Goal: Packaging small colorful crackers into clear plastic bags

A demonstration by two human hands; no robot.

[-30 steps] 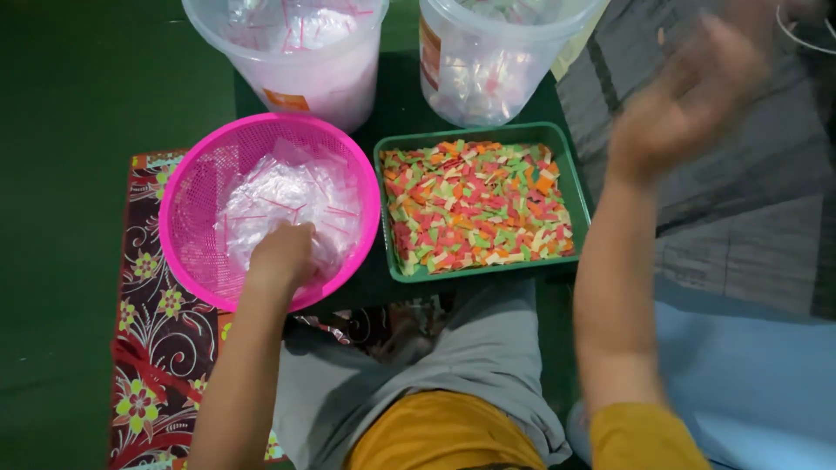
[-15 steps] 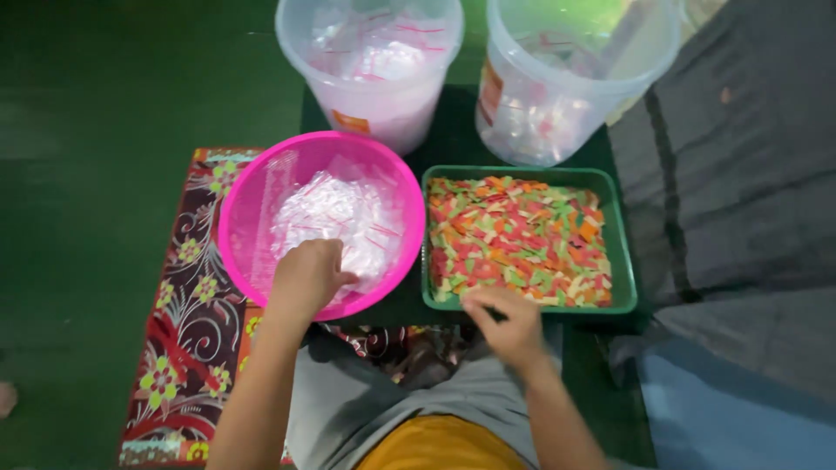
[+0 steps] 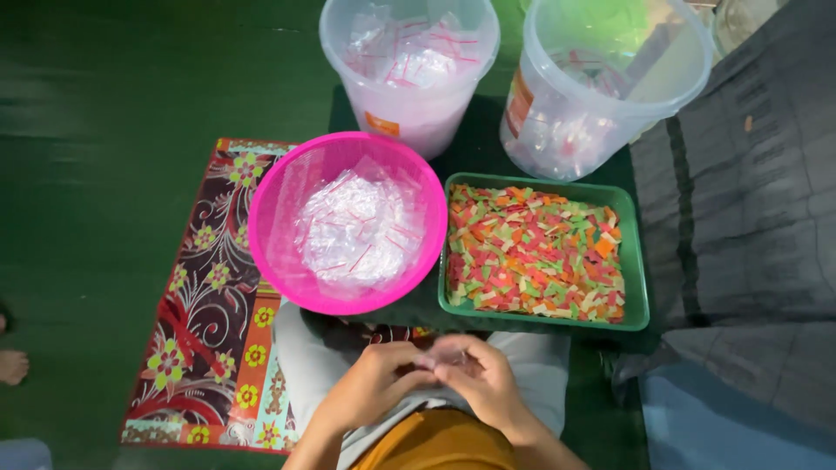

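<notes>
small clear plastic bag (image 3: 446, 355) | pinched between my left hand (image 3: 376, 383) and right hand (image 3: 484, 381) over my lap | thin, limp, slippery, near weightless, i judge | best gripped at its mouth edges

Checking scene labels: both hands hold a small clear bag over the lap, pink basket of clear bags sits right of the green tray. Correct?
Not quite. The head view shows the pink basket left of the green tray, not right. The rest holds: left hand and right hand hold a small clear bag over the lap.
</notes>
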